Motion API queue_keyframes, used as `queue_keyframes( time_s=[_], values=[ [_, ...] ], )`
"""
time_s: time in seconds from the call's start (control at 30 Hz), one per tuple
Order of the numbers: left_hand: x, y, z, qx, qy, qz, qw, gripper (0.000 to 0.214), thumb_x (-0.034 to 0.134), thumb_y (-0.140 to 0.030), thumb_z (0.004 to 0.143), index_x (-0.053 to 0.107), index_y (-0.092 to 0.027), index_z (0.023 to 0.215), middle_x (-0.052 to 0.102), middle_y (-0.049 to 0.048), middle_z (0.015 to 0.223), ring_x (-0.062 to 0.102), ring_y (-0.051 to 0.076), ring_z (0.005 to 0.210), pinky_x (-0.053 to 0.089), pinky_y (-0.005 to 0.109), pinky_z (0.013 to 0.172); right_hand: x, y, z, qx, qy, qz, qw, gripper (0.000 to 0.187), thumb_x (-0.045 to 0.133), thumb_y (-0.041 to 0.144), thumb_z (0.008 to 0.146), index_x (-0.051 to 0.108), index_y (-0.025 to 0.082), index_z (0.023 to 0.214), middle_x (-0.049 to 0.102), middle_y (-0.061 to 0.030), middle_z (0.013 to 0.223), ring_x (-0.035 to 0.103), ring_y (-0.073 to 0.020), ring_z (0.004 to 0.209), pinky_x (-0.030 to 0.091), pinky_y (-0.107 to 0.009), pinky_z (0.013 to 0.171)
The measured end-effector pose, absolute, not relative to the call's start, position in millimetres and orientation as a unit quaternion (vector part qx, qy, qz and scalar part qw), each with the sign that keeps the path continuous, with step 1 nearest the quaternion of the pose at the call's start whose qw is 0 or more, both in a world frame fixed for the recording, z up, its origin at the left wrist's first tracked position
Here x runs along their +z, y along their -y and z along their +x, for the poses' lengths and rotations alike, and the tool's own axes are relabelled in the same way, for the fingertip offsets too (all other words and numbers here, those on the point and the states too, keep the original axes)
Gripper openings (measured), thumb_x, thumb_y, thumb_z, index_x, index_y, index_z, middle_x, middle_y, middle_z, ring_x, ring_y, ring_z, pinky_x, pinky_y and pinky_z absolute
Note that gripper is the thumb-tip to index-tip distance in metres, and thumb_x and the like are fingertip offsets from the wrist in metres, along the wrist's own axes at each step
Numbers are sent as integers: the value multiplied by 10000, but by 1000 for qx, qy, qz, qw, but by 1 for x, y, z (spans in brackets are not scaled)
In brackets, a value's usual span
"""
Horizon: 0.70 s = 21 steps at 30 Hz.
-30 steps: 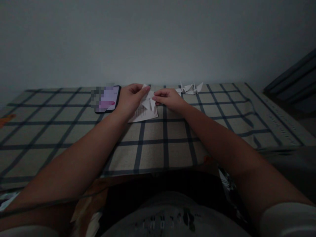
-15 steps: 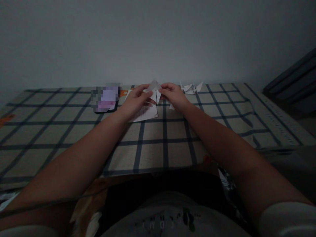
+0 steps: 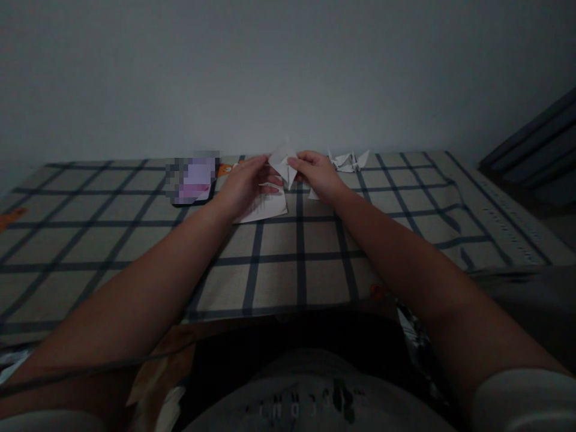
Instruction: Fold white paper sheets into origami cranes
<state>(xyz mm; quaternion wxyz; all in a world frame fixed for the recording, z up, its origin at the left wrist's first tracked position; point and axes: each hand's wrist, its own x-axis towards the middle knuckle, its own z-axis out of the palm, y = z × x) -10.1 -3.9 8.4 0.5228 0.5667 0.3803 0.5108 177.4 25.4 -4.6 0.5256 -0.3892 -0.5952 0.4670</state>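
A small folded white paper piece (image 3: pixel 283 164) is held up a little above the checked tablecloth (image 3: pixel 279 252), far from me. My right hand (image 3: pixel 317 174) pinches its right side. My left hand (image 3: pixel 243 185) touches its left edge with loosely curled fingers. Under the hands lies a flat printed sheet of paper (image 3: pixel 265 207).
A phone (image 3: pixel 194 180) with a lit screen lies left of my hands. Folded white paper cranes (image 3: pixel 348 159) stand at the back, right of my right hand. A pale wall rises behind the table. A dark piece of furniture (image 3: pixel 535 150) is at the far right.
The folded paper has risen off the flat sheet and turned. Both hands moved up and away from me with it.
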Motion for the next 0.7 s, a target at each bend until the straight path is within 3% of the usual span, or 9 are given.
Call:
queue_keyframes(
  time_s=[0.17, 0.4, 0.7],
  values=[
    [8, 1, -11, 507, -372, 559, 540, 382, 740, -557, 896, 761, -203, 1036, 775, 79, 955, 740, 173, 797, 615, 253, 643, -3, -24, 175, 500, 576, -368, 532, 442, 871, 563, 798, 614, 207, 849, 660, -7, 826, 641, -137, 803, 561, -244, 733],
    [2, -1, -15, 488, -361, 594, 528, 513, 839, -588, 810, 778, -234, 1177, 779, 87, 1081, 754, 193, 921, 625, 261, 685, 0, -20, 174, 495, 583, -376, 524, 417, 850, 541, 828, 593, 213, 842, 641, -1, 806, 643, -147, 815, 568, -265, 762],
    [6, 4, -15, 513, -366, 607, 484, 512, 813, -615, 799, 801, -195, 1092, 776, 83, 1009, 727, 178, 815, 611, 267, 652, 0, -19, 172, 498, 587, -370, 520, 376, 831, 472, 853, 567, 208, 810, 613, 13, 779, 626, -129, 780, 548, -243, 734]
  ],
)
